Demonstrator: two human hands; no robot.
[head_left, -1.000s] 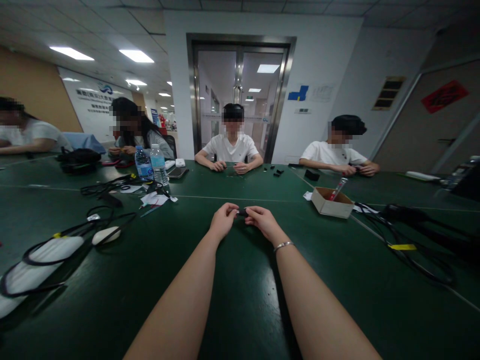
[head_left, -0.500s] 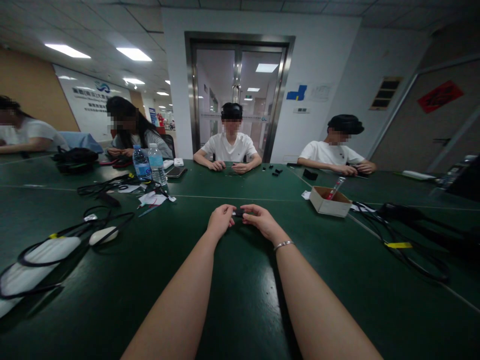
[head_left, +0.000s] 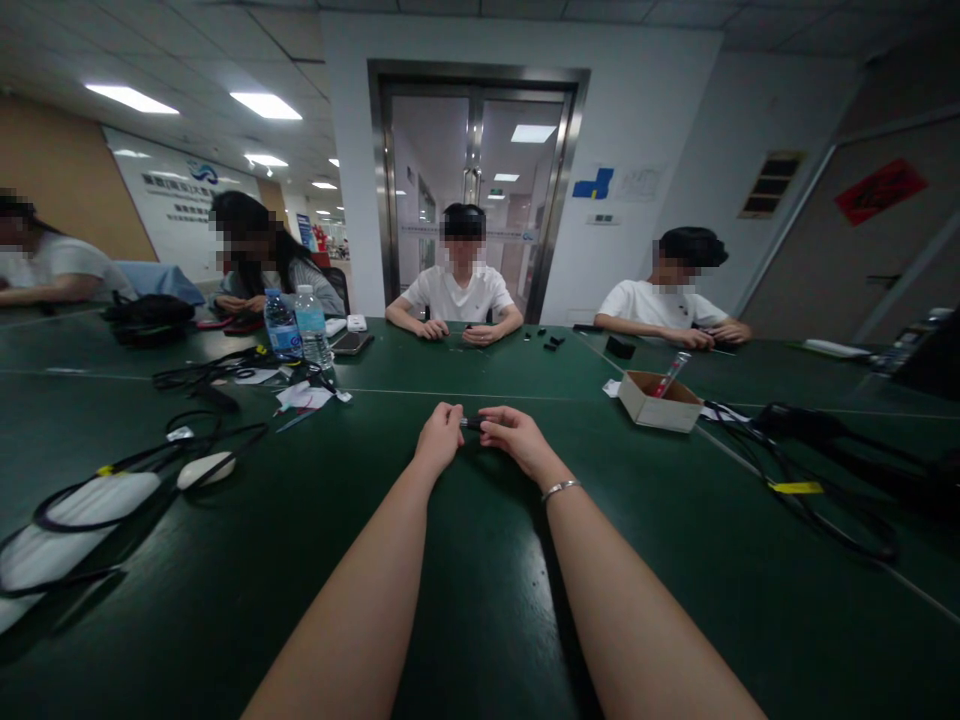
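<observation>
Between my two hands is a small black piece [head_left: 474,424] with a shiny, light-coloured left end, held just above the green table [head_left: 480,600]. My left hand [head_left: 441,437] pinches that left end between thumb and fingers. From the other side, my right hand [head_left: 517,438] is closed on the black right end. The piece is too small to tell its exact kind, and the fingertips hide part of it. A silver bracelet [head_left: 561,488] circles my right wrist.
A cardboard box [head_left: 658,408] holding a clear-and-red tube stands to the right. Black cables [head_left: 832,520] lie at both sides. Two water bottles [head_left: 311,325], papers and a phone [head_left: 352,343] are at the left. Several people sit across the table, near small black parts [head_left: 553,344].
My hands have drawn slightly apart at the fingertips, and more of the shiny left end shows. Both hands still hold the piece.
</observation>
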